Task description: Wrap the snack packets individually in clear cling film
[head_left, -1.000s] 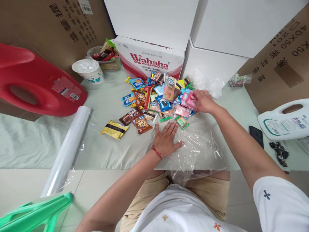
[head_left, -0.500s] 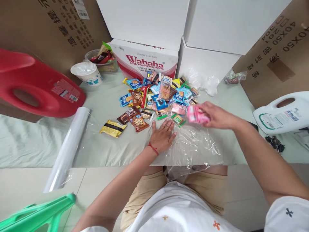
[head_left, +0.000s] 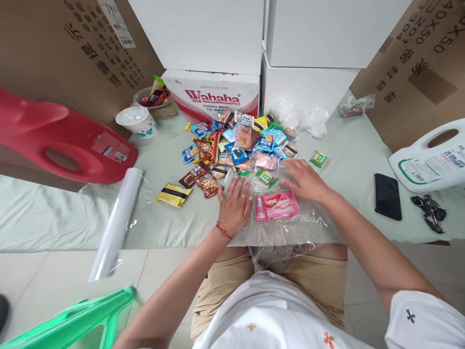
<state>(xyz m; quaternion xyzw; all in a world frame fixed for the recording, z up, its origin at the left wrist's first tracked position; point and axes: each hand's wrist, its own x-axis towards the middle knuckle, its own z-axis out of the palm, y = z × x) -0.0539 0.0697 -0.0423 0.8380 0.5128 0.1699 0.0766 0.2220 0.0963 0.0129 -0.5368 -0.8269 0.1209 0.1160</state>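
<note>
Pink nabati wafer packs (head_left: pixel 278 205) lie on a sheet of clear plastic film (head_left: pixel 308 228) in front of me. My left hand (head_left: pixel 235 206) rests flat with fingers stretched, at the film's left side, its fingertips by the snack pile. Just above the wafers and to their right, my right hand (head_left: pixel 305 180) hovers empty, fingers apart. A heap of wrapped snacks (head_left: pixel 238 140) spreads beyond both hands. A green-edged biscuit pack (head_left: pixel 267 178) sits between my hands, and a yellow pack (head_left: pixel 174 195) lies off to the left.
A plastic film roll (head_left: pixel 118 223) and red jug (head_left: pixel 69 140) are at left, with a paper cup (head_left: pixel 138 122) behind. White boxes (head_left: pixel 308 87) stand at the back. On the right are a phone (head_left: pixel 388 196), keys (head_left: pixel 429 213) and a white jug (head_left: pixel 430 157).
My right hand has let go of the pink wafer packs, which now lie on the film. The view has shifted slightly, showing the phone and a lone green-edged pack at right.
</note>
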